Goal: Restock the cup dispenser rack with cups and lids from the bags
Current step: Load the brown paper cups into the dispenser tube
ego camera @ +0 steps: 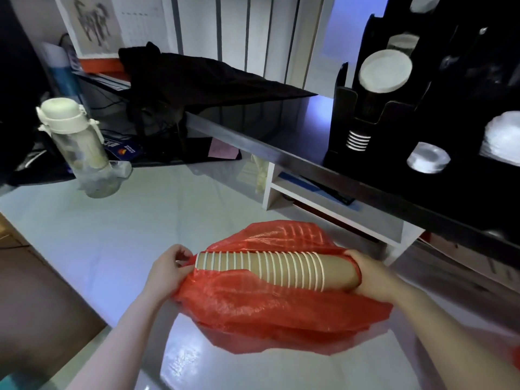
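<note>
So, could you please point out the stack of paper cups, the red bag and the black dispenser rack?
stack of paper cups (277, 270), head view, middle of the stack.
red bag (261, 308), head view, near flap.
black dispenser rack (394, 128), head view, front wall.

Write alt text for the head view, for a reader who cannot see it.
A person's right hand grips the end of a stack of brown paper cups lying in an open red plastic bag, whose edge the left hand pinches. A black cup dispenser rack stands on the shelf at upper right.
</note>
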{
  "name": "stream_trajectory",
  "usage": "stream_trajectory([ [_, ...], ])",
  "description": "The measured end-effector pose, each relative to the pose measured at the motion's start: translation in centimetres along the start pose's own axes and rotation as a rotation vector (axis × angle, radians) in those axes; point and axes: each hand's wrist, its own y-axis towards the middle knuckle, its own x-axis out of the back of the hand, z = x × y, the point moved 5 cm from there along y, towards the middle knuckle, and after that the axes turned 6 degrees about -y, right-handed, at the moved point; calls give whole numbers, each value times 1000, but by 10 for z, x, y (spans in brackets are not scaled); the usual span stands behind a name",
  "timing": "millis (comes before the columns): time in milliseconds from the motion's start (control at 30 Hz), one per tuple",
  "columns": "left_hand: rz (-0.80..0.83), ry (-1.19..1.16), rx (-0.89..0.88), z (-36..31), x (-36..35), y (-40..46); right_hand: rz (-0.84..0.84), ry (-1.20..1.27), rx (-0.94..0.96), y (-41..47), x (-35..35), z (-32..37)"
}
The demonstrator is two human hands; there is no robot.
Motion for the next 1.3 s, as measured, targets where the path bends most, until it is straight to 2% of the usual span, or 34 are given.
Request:
stream_trajectory([
  [133, 150, -206, -88, -14, 10, -20, -35, 13, -7, -11, -10, -11],
  [267, 190, -196, -179, -23, 17, -47, -72, 75, -59, -25, -24, -23],
  [367, 185, -139, -173, -10, 15, -57, -80, 204, -86, -35, -30, -23],
  [467, 130, 81, -156, 10, 11, -67, -56, 478, -109, -48, -38, -37],
  [533, 72, 222, -199, 12, 7, -74, -60, 826, -259, -59, -45, -52],
  [600, 44, 259, -225, 12, 3, -77, -88, 1125, -413, -68, -56, -60],
  [667, 25, 259, -199, 11, 3, -77, -164, 1224, -472, -70, -61, -65],
  [733, -1, 172, -161, 8, 7, -79, -224, 1185, -473, -70, -59, -62],
  [833, -115, -17, -170, -6, 20, -89, -287, 909, -369, -73, -46, -44],
  [933, -193, -155, -163, -21, 28, -98, -520, 521, -218, -87, -24, -26],
  [1000, -175, -174, -143, -28, 26, -101, -668, 299, -155, -101, -10, -15],
  [1067, -158, -155, -105, -29, 22, -102, -742, 147, -48, -111, -3, -3],
  [1233, -50, -35, -31, -21, 10, -106, -801, 73, -27, -131, -4, 4],
  [1300, -20, -8, -16, -19, 7, -106, -769, 46, 45, -133, -11, 5],
])
